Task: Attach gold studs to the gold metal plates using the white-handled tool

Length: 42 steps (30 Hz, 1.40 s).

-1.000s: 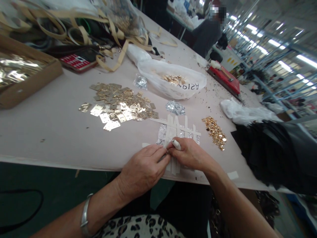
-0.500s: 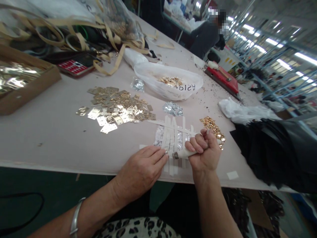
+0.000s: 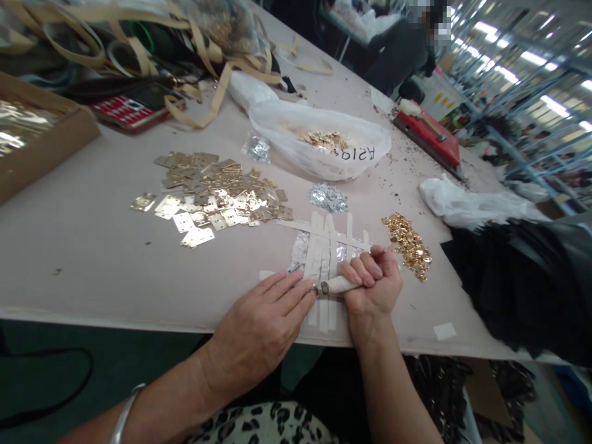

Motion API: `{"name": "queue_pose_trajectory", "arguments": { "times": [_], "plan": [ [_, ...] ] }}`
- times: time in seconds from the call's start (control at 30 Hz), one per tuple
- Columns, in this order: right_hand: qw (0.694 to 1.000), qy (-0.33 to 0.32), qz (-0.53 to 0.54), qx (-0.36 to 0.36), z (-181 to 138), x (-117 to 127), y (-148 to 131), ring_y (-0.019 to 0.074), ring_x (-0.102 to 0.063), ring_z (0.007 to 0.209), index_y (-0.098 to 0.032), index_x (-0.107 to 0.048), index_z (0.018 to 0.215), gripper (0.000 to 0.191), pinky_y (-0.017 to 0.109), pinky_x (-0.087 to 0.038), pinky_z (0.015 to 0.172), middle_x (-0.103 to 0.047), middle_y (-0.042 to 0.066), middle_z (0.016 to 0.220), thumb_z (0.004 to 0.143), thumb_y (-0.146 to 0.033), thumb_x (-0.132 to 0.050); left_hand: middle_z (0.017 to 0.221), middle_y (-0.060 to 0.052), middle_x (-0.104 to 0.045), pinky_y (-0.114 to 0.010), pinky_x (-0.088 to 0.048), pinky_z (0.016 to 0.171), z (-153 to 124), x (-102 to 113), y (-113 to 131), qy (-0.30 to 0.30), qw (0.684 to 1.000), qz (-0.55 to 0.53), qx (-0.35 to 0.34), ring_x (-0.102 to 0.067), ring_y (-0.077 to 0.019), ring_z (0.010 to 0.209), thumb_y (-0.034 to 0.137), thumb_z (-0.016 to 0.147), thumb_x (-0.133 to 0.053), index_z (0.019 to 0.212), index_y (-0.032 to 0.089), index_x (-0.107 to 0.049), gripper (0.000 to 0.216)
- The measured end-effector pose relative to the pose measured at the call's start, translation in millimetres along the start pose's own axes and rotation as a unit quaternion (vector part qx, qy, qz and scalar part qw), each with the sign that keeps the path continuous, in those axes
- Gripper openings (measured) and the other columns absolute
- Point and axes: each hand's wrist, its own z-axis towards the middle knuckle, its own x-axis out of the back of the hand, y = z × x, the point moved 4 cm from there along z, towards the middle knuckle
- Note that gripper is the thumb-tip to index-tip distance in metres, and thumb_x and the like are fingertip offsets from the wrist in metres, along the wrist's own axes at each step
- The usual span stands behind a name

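My right hand is wrapped round a tool with a white-wrapped handle. The tool's dark metal tip points left, at the fingertips of my left hand. Those fingers are stretched close together, and their tips press on a small shiny metal piece, mostly covered; the thumb is hidden. Beneath both hands lies a clear pad crossed with pale tape strips on the table. Left of the pad spreads a pile of gold metal plates. Small silver pieces lie behind it, and small gold fittings to its right.
A white bag holding gold parts stands behind the pad. At left are an open carton and a red case. Black sheets are stacked at right, near a red tool. A person is in the background.
The camera view has shifted slightly. My left fingers have slid forward over the small metal piece, covering more of it. My right hand keeps its grip on the tool, its tip close to my left fingertips.
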Motion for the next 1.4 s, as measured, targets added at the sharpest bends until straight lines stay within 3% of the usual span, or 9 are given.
{"name": "queue_pose_trajectory", "arguments": {
  "times": [0.3,0.47,0.67,0.93,1.27,1.33,1.4],
  "plan": [
    [0.999,-0.035,-0.014,0.002,3,0,3,0.0038,-0.007,0.037,-0.018,-0.066,0.071,0.020,0.014,-0.027,0.035,-0.016,-0.016,0.046,0.084,-0.032,-0.071,0.133,-0.009,-0.068,-0.043,-0.048,0.111,-1,-3,-4,-0.010,1.000,-0.021,-0.006,-0.061,-0.0261,0.126,0.014,0.100,-0.045,0.122,0.011,-0.067,0.032],
    [0.989,-0.118,-0.081,0.035,-6,-20,3,0.0049,-0.006,0.036,-0.022,-0.065,0.076,0.022,0.015,-0.025,0.033,-0.013,-0.015,0.048,0.092,-0.037,-0.064,0.129,-0.015,-0.069,-0.046,-0.050,0.111,0,-4,-3,-0.001,1.000,-0.027,-0.012,-0.063,-0.0288,0.124,0.014,0.098,-0.049,0.116,0.009,-0.069,0.028],
    [0.949,-0.253,-0.171,0.075,-31,-52,5,0.0046,-0.018,0.034,-0.023,-0.061,0.076,0.025,0.017,-0.027,0.037,-0.023,-0.013,0.046,0.097,-0.037,-0.057,0.126,-0.012,-0.072,-0.045,-0.053,0.109,3,1,-3,0.010,0.999,-0.037,-0.001,-0.066,-0.0262,0.121,0.014,0.098,-0.046,0.109,0.012,-0.072,0.028],
    [0.982,-0.119,-0.118,0.093,-15,-24,-5,0.0066,-0.006,0.037,-0.024,-0.059,0.073,0.027,0.016,-0.025,0.034,-0.013,-0.014,0.048,0.095,-0.041,-0.058,0.126,-0.012,-0.072,-0.045,-0.054,0.107,2,0,-4,0.019,0.999,-0.026,-0.003,-0.065,-0.0259,0.122,0.012,0.097,-0.046,0.111,0.012,-0.071,0.029],
    [0.948,-0.185,-0.227,0.123,-39,-50,3,0.0057,-0.018,0.035,-0.024,-0.061,0.073,0.029,0.019,-0.027,0.038,-0.021,-0.013,0.047,0.098,-0.037,-0.056,0.126,-0.014,-0.071,-0.042,-0.050,0.112,2,-1,0,0.023,0.999,-0.026,0.011,-0.065,-0.0255,0.121,0.014,0.098,-0.047,0.109,0.010,-0.071,0.027],
    [0.934,-0.193,-0.268,0.133,-46,-54,6,0.0063,-0.025,0.036,-0.024,-0.064,0.074,0.026,0.021,-0.031,0.040,-0.028,-0.011,0.048,0.097,-0.036,-0.058,0.125,-0.015,-0.071,-0.042,-0.050,0.112,2,-1,0,0.023,0.999,-0.027,0.006,-0.065,-0.0263,0.121,0.014,0.099,-0.046,0.110,0.009,-0.070,0.027],
    [0.901,-0.208,-0.342,0.166,-55,-58,9,0.0087,-0.039,0.042,-0.024,-0.068,0.076,0.022,0.025,-0.040,0.045,-0.042,-0.007,0.051,0.094,-0.035,-0.062,0.124,-0.016,-0.071,-0.043,-0.050,0.111,2,0,0,0.031,0.999,-0.033,0.003,-0.065,-0.0268,0.121,0.015,0.099,-0.045,0.113,0.007,-0.068,0.028]
  ]
}}
